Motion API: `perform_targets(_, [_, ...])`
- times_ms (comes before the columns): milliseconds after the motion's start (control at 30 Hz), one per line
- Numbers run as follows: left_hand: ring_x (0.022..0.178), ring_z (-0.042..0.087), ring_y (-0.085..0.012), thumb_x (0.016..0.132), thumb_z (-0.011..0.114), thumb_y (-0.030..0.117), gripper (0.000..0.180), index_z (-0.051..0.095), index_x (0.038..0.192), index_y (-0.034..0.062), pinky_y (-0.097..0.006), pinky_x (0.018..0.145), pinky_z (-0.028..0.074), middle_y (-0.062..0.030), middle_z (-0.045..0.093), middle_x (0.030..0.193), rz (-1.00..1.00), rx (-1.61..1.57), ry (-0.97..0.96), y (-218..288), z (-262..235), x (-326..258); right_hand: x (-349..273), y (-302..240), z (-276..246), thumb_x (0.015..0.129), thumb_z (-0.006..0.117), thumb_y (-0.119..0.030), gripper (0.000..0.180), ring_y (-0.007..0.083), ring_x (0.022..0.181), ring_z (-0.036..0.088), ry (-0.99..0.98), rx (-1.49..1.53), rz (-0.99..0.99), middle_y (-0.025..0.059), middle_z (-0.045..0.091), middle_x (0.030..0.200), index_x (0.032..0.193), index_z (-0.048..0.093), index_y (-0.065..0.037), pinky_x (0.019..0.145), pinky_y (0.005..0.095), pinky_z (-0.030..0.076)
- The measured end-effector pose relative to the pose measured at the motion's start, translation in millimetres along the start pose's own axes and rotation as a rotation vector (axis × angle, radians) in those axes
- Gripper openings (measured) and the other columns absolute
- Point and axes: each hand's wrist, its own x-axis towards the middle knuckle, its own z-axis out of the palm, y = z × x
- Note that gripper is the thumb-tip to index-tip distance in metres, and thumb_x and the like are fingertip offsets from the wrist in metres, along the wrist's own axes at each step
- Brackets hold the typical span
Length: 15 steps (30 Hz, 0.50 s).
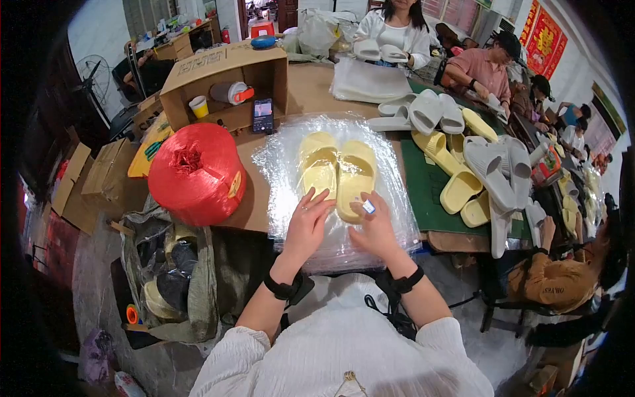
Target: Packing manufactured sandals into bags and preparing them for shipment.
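A pair of pale yellow slippers lies side by side, heels toward me: the left slipper (318,165) and the right slipper (358,173). They rest on a stack of clear plastic bags (281,192); whether the film also covers them I cannot tell. My left hand (309,223) is open, its fingertips at the left slipper's heel. My right hand (377,227) touches the right slipper's heel with its fingers apart and the thumb spread low. A small white and blue label (368,206) shows at its fingers; whether it sticks to a finger is unclear.
A red roll of plastic twine (198,173) stands left of the bags. Behind it are a cardboard box (231,66) and a phone (262,116). Grey slippers (489,162) and yellow slippers (460,188) are heaped at right. A person across the table (395,33) holds pale slippers.
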Motion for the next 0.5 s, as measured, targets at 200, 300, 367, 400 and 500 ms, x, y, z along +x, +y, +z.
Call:
perform_targets(200, [0.132, 0.046, -0.0412, 0.089, 0.059, 0.002, 0.026, 0.071, 0.112, 0.0065, -0.045, 0.108, 0.039, -0.0138, 0.064, 0.129, 0.073, 0.029, -0.022, 9, -2, -4, 12, -2, 3, 0.079, 0.073, -0.010, 0.040, 0.0405, 0.105, 0.058, 0.345, 0.322, 0.115, 0.0178, 0.054, 0.123, 0.115, 0.058, -0.003, 0.088, 0.0431, 0.051])
perform_targets(300, [0.133, 0.044, -0.0442, 0.089, 0.062, 0.006, 0.029, 0.068, 0.117, 0.0074, -0.047, 0.109, 0.038, -0.0163, 0.059, 0.134, 0.095, 0.105, -0.034, 5, -5, -13, 9, -1, 3, 0.076, 0.078, -0.009, 0.045, 0.0362, 0.098, 0.062, 0.259, 0.247, 0.220, 0.0138, 0.060, 0.109, 0.114, 0.056, -0.003, 0.085, 0.0397, 0.051])
perform_targets(367, [0.137, 0.038, -0.0421, 0.088, 0.065, 0.010, 0.042, 0.061, 0.130, 0.0092, -0.049, 0.112, 0.034, -0.0189, 0.047, 0.145, 0.043, 0.312, 0.028, 8, -9, -18, 2, 2, 4, 0.078, 0.076, -0.011, 0.043, 0.0367, 0.094, 0.061, 0.336, 0.298, 0.211, 0.0132, 0.060, 0.110, 0.117, 0.058, -0.004, 0.084, 0.0397, 0.051])
perform_targets(400, [0.137, 0.036, -0.0438, 0.086, 0.069, 0.017, 0.056, 0.053, 0.139, 0.0114, -0.051, 0.112, 0.033, -0.0227, 0.041, 0.148, -0.036, 0.430, 0.006, 4, -17, -23, -5, -3, -2, 0.080, 0.074, -0.012, 0.046, 0.0379, 0.097, 0.060, 0.225, 0.270, 0.191, 0.0155, 0.057, 0.112, 0.121, 0.055, -0.005, 0.083, 0.0412, 0.051])
perform_targets(500, [0.123, 0.047, -0.0458, 0.084, 0.069, 0.016, 0.062, 0.047, 0.142, 0.0106, -0.050, 0.103, 0.041, -0.0281, 0.046, 0.139, -0.228, 0.460, 0.009, -13, -40, -35, -20, -22, -45, 0.082, 0.074, -0.016, 0.034, 0.0323, 0.088, 0.065, 0.213, 0.135, 0.024, 0.0149, 0.063, 0.101, 0.112, 0.063, -0.004, 0.075, 0.0386, 0.053])
